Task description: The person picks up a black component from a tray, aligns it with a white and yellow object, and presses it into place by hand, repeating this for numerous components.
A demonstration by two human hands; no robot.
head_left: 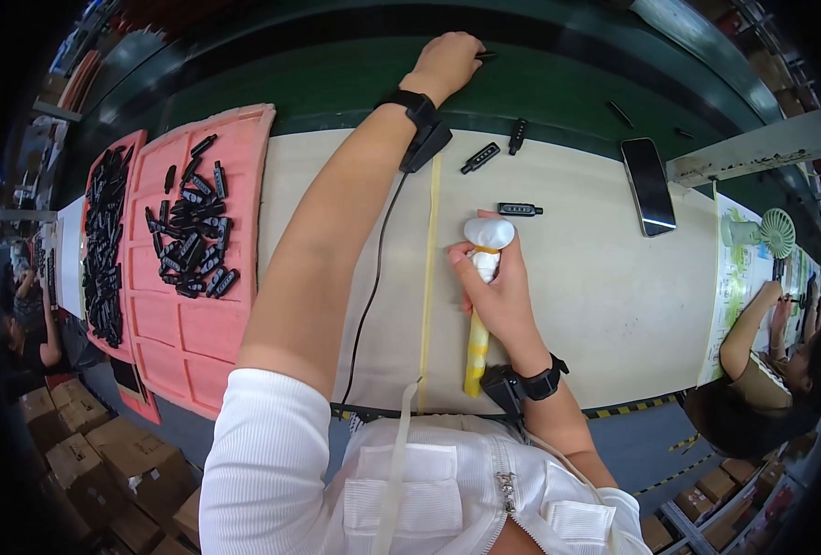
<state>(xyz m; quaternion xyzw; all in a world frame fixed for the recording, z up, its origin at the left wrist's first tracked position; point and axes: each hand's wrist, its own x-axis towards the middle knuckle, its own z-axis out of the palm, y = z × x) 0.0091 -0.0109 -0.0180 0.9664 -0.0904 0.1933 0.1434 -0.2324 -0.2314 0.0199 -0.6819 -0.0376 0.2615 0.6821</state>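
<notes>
My left hand (447, 63) reaches far out over the dark green belt (336, 69). Its fingers are closed on a small black plastic piece (487, 55), of which only one end shows. Near the middle of the pale worktop (614, 305), my right hand (503, 287) grips a yellow stick (476, 356) with a rounded white wrapped head (488, 233). Just beyond that head lies a narrow-tipped black plastic piece (520, 209) with light markings. Two more such pieces, one angled (480, 157) and one more upright (518, 136), rest by the belt's near edge.
Pink trays (189, 342) at left hold many black pieces (193, 227). A phone (649, 188) lies at right beside a metal post (753, 153). A cable (373, 268) crosses the worktop. Further right are a green fan (778, 233) and a co-worker's arm (743, 324).
</notes>
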